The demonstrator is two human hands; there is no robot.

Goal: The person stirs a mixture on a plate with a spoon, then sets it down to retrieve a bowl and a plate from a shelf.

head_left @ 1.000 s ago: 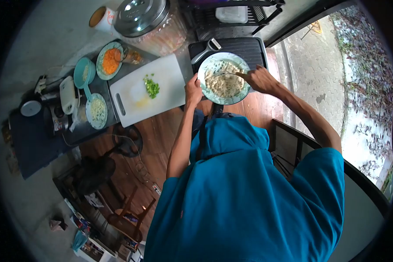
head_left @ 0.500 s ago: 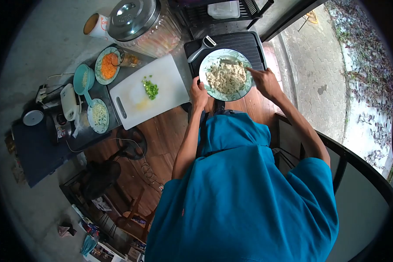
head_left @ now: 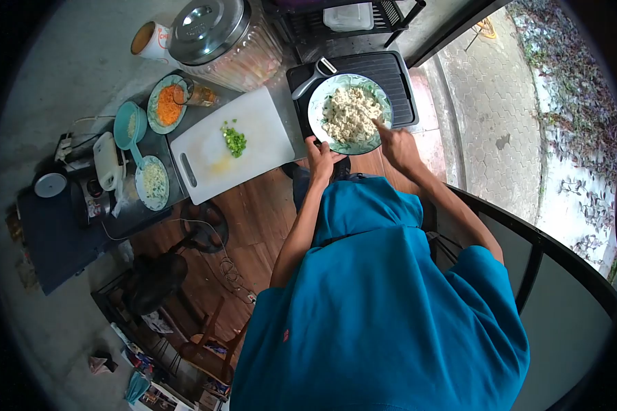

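Observation:
A green-patterned bowl [head_left: 317, 125] holds a pale, crumbly mixture [head_left: 353, 113]. My left hand [head_left: 319, 159] grips the bowl's near left rim, thumb at the edge. At the right rim, my right hand [head_left: 399, 148] is closed with its index finger pointing down into the mixture. It holds what looks like a spoon, now mostly hidden by the hand and food. Left of the bowl lies a white cutting board [head_left: 260, 127] with chopped green onion [head_left: 234, 139]. A peeler [head_left: 314, 77] rests on the dark griddle [head_left: 403, 103] behind the bowl.
Grated carrot [head_left: 168, 105] fills a plate by a glass [head_left: 202, 95]. A teal strainer [head_left: 123, 123] and a plate of chopped white pieces [head_left: 153, 183] stand farther left. A large lidded jar [head_left: 243, 55] and a black rack [head_left: 305, 26] are at the back.
My right hand has moved left and slightly down, over the bowl's near right side. The mixture is heaped differently, and the spoon is less visible. My left hand has slipped lower along the rim.

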